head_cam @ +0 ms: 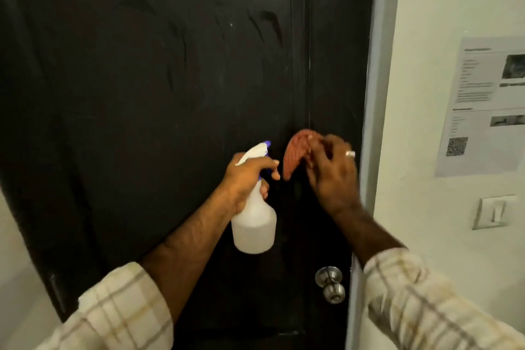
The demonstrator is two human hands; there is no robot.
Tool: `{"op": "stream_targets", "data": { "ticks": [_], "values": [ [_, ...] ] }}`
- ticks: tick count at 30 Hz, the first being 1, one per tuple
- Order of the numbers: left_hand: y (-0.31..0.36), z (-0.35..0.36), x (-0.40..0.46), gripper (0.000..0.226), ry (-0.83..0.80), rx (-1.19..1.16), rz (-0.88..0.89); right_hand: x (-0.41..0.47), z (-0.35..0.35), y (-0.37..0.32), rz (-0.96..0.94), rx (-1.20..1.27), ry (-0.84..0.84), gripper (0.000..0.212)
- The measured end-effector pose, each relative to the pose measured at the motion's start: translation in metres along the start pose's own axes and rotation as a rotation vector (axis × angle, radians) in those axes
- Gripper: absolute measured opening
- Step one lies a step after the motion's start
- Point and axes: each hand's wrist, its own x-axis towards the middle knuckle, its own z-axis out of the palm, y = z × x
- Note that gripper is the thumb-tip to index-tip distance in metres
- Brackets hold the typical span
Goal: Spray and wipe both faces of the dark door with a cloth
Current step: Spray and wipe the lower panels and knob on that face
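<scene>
the dark door (pixel 170 94) fills the left and centre of the frame, matte black with faint wood grain and darker wet streaks across its upper part. a silver knob (pixel 331 284) sits low at its right edge. the left hand (pixel 245 182) has its grip curled round the neck of a translucent white spray bottle (pixel 254 224) with a blue-and-white trigger head; any liquid inside is hard to make out. the right hand (pixel 332 173), wearing a ring, pinches a reddish cloth (pixel 297 153) against the door at centre right. a printed sheet (pixel 483 105) hangs on the wall at right.
</scene>
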Motion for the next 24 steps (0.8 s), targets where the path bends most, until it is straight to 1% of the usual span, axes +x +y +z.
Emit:
{"op": "stream_targets", "data": {
  "ticks": [1, 3, 5, 7, 9, 11, 12, 13, 15, 17, 19, 20, 22, 23, 24],
  "values": [
    [0.009, 0.005, 0.004, 0.011, 0.019, -0.005, 0.0, 0.036, -0.008, 0.006, 0.003, 0.022, 0.062, 0.052],
    [0.026, 0.011, 0.011, 0.024, 0.044, -0.02, -0.017, 0.096, -0.026, 0.015, 0.04, 0.052, 0.136, 0.063],
    [0.038, 0.018, 0.012, 0.026, 0.072, -0.028, -0.023, 0.12, -0.038, 0.024, 0.032, 0.073, 0.128, 0.067],
    [0.041, 0.026, 0.005, 0.028, 0.1, -0.038, -0.025, 0.097, -0.037, 0.036, -0.103, 0.08, 0.103, 0.07],
    [0.031, 0.029, -0.001, 0.034, 0.131, -0.071, -0.04, 0.032, -0.018, 0.042, -0.269, 0.081, 0.019, 0.08],
    [0.017, 0.027, -0.008, 0.051, 0.162, -0.112, -0.071, -0.037, 0.003, 0.048, -0.473, 0.049, -0.13, 0.092],
    [0.013, 0.024, -0.011, 0.06, 0.176, -0.117, -0.087, -0.059, 0.008, 0.05, -0.573, 0.002, -0.208, 0.097],
    [0.01, 0.022, -0.015, 0.065, 0.188, -0.11, -0.102, -0.071, 0.013, 0.053, -0.646, -0.049, -0.271, 0.101],
    [0.015, 0.017, -0.023, 0.063, 0.228, -0.082, -0.103, -0.05, 0.012, 0.053, -0.718, -0.054, -0.3, 0.099],
    [0.031, 0.008, -0.026, 0.055, 0.275, -0.051, -0.102, 0.011, 0.009, 0.046, -0.719, -0.024, -0.205, 0.086],
    [0.053, -0.001, -0.025, 0.049, 0.309, -0.033, -0.094, 0.093, 0.003, 0.032, -0.614, -0.016, -0.071, 0.074],
    [0.069, -0.005, -0.023, 0.043, 0.328, -0.033, -0.089, 0.139, -0.001, 0.021, -0.537, 0.0, -0.005, 0.073],
    [0.097, -0.01, -0.021, 0.019, 0.366, -0.019, -0.059, 0.214, -0.014, 0.001, -0.372, 0.028, 0.115, 0.074],
    [0.108, -0.013, -0.022, 0.012, 0.381, -0.004, -0.038, 0.241, -0.02, -0.008, -0.315, 0.035, 0.16, 0.075],
    [0.118, -0.016, -0.023, 0.012, 0.392, 0.009, -0.021, 0.26, -0.025, -0.016, -0.281, 0.045, 0.188, 0.075]
  ]
}}
